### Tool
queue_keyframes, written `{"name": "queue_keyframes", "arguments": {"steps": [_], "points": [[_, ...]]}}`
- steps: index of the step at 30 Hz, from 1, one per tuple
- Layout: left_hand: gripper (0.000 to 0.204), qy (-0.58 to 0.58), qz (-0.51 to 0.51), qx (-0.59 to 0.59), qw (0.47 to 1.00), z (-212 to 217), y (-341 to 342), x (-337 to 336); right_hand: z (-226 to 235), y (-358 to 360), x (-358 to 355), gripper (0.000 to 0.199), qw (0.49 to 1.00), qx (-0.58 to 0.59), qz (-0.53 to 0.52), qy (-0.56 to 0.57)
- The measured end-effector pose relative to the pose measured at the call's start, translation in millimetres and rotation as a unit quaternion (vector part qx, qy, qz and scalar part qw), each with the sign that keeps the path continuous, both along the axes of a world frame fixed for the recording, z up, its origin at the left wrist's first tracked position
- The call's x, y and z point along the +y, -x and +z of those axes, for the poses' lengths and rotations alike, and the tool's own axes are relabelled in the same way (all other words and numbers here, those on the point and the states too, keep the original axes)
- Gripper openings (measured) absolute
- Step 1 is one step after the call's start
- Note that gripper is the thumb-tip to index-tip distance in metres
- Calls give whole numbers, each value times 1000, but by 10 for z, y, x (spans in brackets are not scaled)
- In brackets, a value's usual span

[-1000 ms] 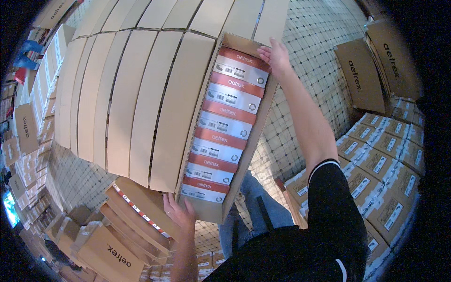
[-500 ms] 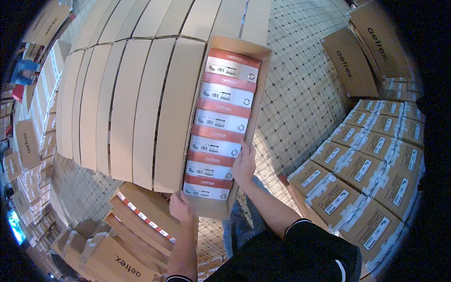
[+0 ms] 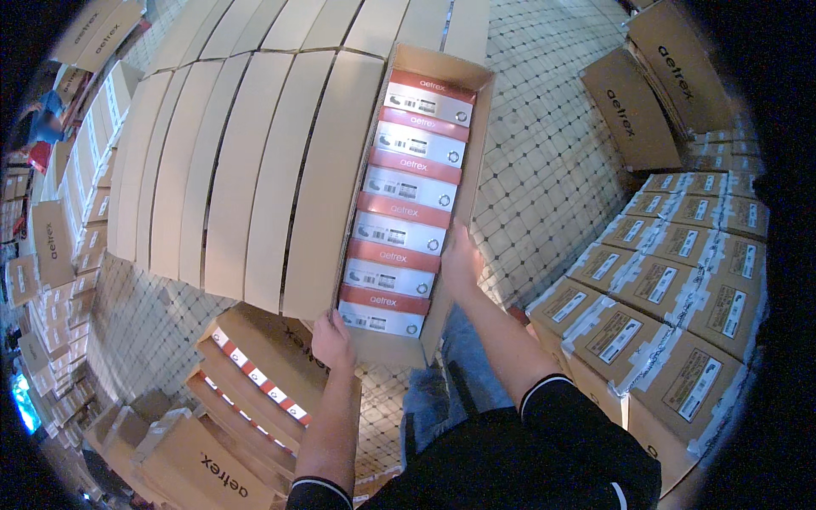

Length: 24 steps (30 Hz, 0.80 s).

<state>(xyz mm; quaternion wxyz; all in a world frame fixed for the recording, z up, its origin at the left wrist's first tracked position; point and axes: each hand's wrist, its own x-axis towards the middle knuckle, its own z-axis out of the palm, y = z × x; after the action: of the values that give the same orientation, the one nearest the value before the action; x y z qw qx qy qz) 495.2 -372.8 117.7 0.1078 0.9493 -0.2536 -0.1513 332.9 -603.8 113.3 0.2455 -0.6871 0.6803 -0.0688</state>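
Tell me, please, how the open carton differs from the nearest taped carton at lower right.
The open carton shows six boxes inside; the taped carton is shut. The open carton looks narrow, the taped carton broader. The left hand and right hand are on the open carton; neither touches the taped carton. Both are brown cardboard.

Red over white on the small boxes (image 3: 408, 185), tan on the carton (image 3: 384, 348).
Black with white trim on the shirt (image 3: 510, 459), blue on the jeans (image 3: 478, 361), cream with dark diamonds on the floor (image 3: 531, 149).
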Motion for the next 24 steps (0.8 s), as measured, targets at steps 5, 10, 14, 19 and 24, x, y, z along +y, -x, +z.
{"name": "queue_keyframes", "arguments": {"steps": [5, 10, 14, 19, 24], "points": [[31, 16, 13, 23, 1000, 30, 19, 5, -17, -21, 17, 38, 1000, -3, -3, 24], [31, 5, -1, 8, 1000, 51, 24, 2, -54, -85, 23, 35, 999, 32, -5, 11], [32, 19, 7, 20, 1000, 56, 17, 1, -104, -231, 19, 35, 995, 90, -4, -34], [34, 20, 4, 18, 1000, 58, 14, -29, -51, -133, -14, 38, 991, 108, 51, -54], [34, -10, 7, 28, 1000, 55, 6, -22, 59, 126, -54, 41, 998, 21, 50, -24]]}}
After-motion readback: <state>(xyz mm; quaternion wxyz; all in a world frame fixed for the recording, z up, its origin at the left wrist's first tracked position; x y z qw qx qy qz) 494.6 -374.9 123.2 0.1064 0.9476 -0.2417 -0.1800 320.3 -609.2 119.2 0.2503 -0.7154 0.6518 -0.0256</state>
